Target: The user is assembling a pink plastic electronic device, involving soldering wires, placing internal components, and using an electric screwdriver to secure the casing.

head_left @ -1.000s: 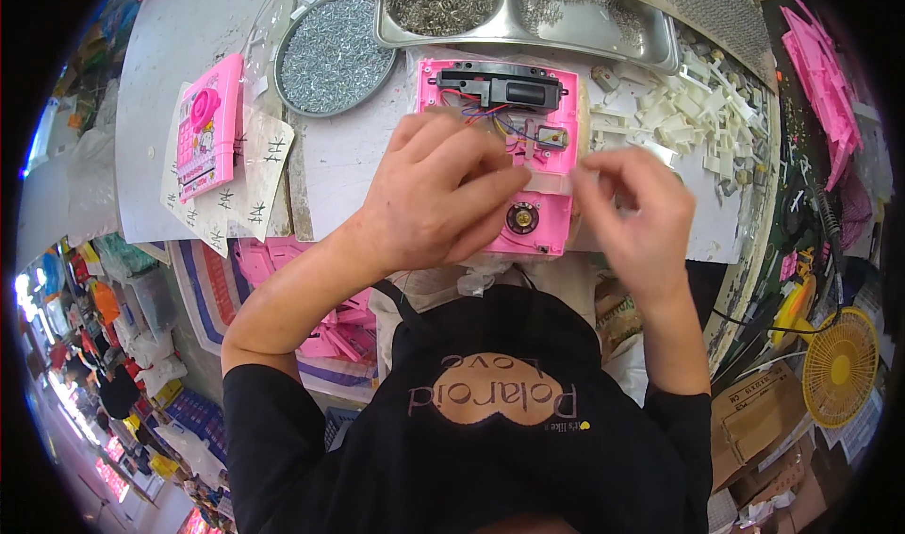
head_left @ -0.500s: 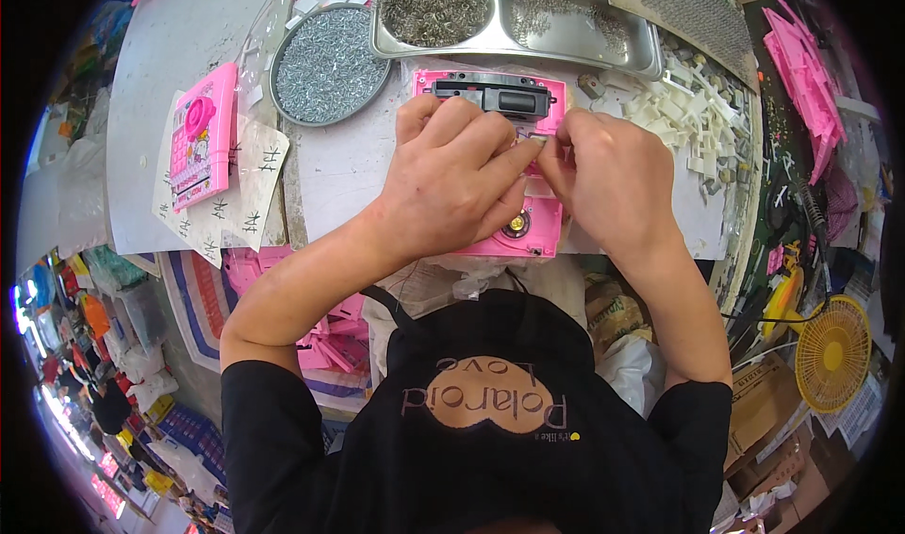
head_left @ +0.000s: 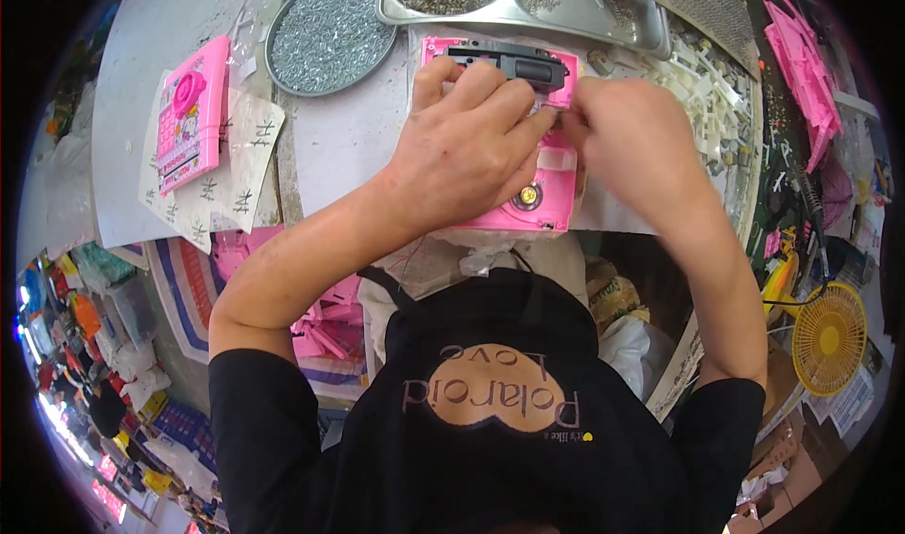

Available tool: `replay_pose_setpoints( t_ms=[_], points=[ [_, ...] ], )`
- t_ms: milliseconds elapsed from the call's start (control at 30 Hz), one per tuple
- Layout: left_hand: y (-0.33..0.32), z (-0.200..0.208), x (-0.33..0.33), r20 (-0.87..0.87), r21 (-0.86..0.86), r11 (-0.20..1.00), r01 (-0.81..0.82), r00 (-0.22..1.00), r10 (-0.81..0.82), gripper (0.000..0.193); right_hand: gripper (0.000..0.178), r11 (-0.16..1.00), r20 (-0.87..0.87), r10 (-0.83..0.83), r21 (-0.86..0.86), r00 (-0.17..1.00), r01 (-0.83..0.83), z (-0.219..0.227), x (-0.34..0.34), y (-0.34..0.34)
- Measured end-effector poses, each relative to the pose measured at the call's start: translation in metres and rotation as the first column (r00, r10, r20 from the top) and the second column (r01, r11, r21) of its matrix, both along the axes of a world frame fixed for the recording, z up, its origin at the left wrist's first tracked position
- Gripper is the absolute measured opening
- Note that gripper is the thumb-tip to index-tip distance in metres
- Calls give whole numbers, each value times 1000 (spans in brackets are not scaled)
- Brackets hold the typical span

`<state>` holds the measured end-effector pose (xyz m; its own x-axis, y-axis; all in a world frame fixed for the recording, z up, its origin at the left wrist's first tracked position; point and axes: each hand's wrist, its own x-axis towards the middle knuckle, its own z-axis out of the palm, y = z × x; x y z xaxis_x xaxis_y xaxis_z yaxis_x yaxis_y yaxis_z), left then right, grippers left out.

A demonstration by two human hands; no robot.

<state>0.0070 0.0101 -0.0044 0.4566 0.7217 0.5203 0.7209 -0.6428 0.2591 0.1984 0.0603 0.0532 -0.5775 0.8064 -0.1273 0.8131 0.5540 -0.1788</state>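
Observation:
A pink plastic housing (head_left: 556,187) lies on the white work surface in front of me. It carries a black plastic module (head_left: 514,65) at its far end and a round speaker-like part with a yellow centre (head_left: 528,197) at its near end. Across the middle of the housing rests my left hand (head_left: 471,143), its fingers curled and the thumb and index tips together at the right side; whatever they pinch is hidden. My right hand (head_left: 636,138) is closed and blurred by motion, at the housing's right edge beside the left fingertips. Its fingertips are too smeared to show any small part.
Beyond the housing are a round tray of small metal screws (head_left: 330,34) and a steel tray of springs (head_left: 523,16). White plastic pieces (head_left: 702,100) are heaped on the right. A pink toy-like case (head_left: 193,115) lies on paper at left. A yellow fan (head_left: 830,338) stands lower right.
My right hand has shifted right, away from the left fingertips. The left hand stays on the housing. The whole view has moved slightly, so the tabletop sits higher.

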Motion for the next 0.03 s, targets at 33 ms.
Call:
replay_pose_setpoints(
  t_ms=[33],
  points=[
    [-2,1,0,12,-16,1000,-7,1000,7,34,18,913,-95,-208,-377,973,158,7,9,12]
  ],
)
